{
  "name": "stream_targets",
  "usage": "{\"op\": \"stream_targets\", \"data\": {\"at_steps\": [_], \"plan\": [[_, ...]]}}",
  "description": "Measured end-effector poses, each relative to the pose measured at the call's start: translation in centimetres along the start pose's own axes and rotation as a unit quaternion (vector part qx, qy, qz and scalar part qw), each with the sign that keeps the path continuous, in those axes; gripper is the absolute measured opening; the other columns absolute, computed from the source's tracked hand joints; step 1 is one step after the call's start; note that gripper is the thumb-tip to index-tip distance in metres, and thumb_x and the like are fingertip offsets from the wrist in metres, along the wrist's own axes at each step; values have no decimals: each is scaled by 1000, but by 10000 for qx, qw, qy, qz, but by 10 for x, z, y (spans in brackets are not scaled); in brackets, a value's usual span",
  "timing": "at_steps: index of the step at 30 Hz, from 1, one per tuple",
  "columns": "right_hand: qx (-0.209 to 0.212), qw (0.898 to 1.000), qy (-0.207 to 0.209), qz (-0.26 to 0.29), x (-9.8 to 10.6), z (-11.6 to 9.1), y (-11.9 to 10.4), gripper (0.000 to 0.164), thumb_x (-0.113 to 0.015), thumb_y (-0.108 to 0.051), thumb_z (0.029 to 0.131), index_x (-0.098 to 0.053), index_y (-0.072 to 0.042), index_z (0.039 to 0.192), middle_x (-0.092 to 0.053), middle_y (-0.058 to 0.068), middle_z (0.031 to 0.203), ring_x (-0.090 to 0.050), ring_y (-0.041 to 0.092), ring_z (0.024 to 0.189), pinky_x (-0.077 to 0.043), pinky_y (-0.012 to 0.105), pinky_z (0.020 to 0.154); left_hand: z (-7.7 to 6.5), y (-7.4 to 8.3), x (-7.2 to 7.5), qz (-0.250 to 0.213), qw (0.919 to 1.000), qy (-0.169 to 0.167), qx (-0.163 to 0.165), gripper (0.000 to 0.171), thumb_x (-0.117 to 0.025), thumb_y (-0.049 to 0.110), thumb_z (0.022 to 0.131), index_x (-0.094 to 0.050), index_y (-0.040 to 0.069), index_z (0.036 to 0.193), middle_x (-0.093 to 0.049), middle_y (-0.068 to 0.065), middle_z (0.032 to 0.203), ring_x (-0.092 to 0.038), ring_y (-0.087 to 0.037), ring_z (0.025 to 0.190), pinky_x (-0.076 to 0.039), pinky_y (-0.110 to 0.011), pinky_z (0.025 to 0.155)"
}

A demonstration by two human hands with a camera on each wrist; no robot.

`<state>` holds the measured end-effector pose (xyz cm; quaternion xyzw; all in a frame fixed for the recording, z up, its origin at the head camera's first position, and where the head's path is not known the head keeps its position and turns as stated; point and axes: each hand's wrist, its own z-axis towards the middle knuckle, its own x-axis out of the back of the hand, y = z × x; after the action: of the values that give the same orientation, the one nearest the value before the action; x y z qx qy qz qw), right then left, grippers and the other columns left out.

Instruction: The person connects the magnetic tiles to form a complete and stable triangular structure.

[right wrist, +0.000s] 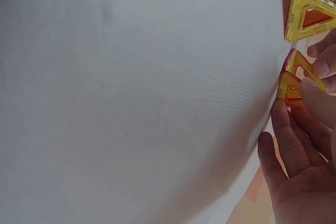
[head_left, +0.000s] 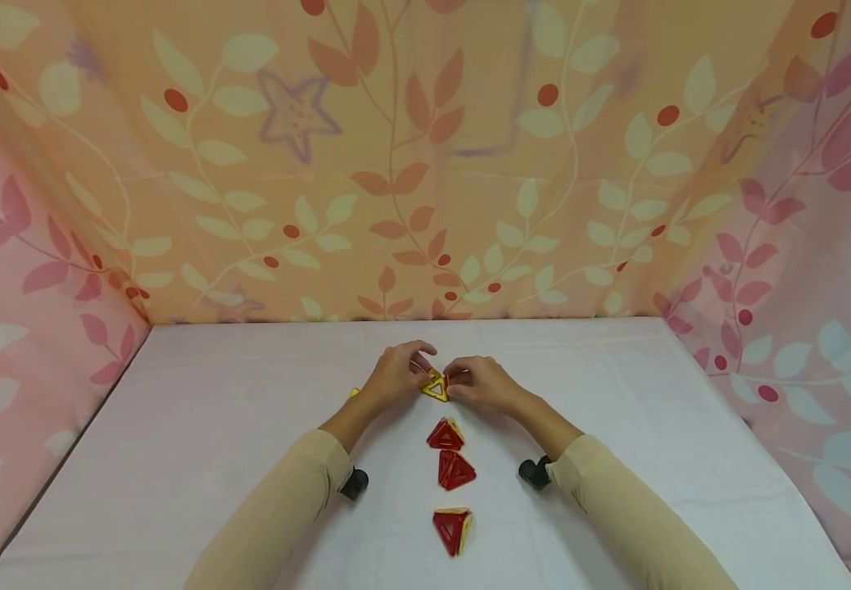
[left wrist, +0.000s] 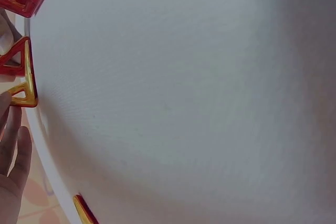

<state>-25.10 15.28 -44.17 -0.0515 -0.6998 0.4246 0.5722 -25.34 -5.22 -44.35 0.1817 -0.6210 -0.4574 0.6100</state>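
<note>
Both hands meet over the far middle of the table at a small group of triangular magnetic tiles [head_left: 436, 388]. My left hand [head_left: 400, 370] pinches the tiles from the left, its thumb and fingertips at the yellow edge. From the right, my right hand [head_left: 486, 383] grips the same group, thumb on a yellow face in the right wrist view. Red and yellow tiles [right wrist: 299, 72] stand joined at an angle there. The left wrist view shows a red tile [left wrist: 26, 51] beside a yellow tile [left wrist: 30, 95] between the fingertips of both hands.
Three red-and-yellow tile pyramids stand in a column nearer me: a far one [head_left: 445, 434], a middle one [head_left: 456, 470] close behind it, and a near one [head_left: 452, 529]. A loose yellow tile [head_left: 355, 392] lies left of the left wrist. Patterned curtains [head_left: 396, 164] enclose the white table [head_left: 211, 459].
</note>
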Motion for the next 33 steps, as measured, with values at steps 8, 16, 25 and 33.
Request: {"op": "stream_targets", "data": {"at_steps": [8, 16, 25, 33], "plan": [[-152, 9999, -48, -10, 0, 3, 0, 26, -72, -11, 91, -69, -3, 117, -71, 4, 110, -68, 15, 100, -53, 38, 93, 1, 0, -1, 87, 9999, -96, -23, 35, -72, -7, 85, -66, 0, 119, -72, -7, 90, -69, -19, 85, -57, -34, 80], [-33, 10000, -29, -65, -1, 3, 0, 26, -73, -11, 91, -70, -3, 116, -72, 4, 110, -68, 15, 100, -52, 39, 93, 0, 2, -3, 29, 9999, -149, -53, 34, -73, -8, 83, -67, 0, 116, -72, -6, 87, -68, -17, 81, -56, -32, 76], [116, 9993, 75, -351, -3, 2, 2, 28, -74, -13, 89, -71, -5, 117, -73, 3, 108, -68, 14, 98, -49, 44, 95, -2, 6, -3, 88, 9993, -287, -224, 34, -71, -8, 84, -66, -2, 117, -72, -8, 88, -67, -17, 81, -55, -31, 74], [119, 9988, 94, -456, -4, 2, 2, 35, -75, -14, 89, -69, -5, 122, -72, 6, 114, -68, 17, 104, -48, 46, 98, -4, 8, -1, 183, 9993, -300, -123, 34, -69, -9, 85, -66, -1, 118, -72, -8, 89, -67, -20, 86, -55, -34, 78]]}}
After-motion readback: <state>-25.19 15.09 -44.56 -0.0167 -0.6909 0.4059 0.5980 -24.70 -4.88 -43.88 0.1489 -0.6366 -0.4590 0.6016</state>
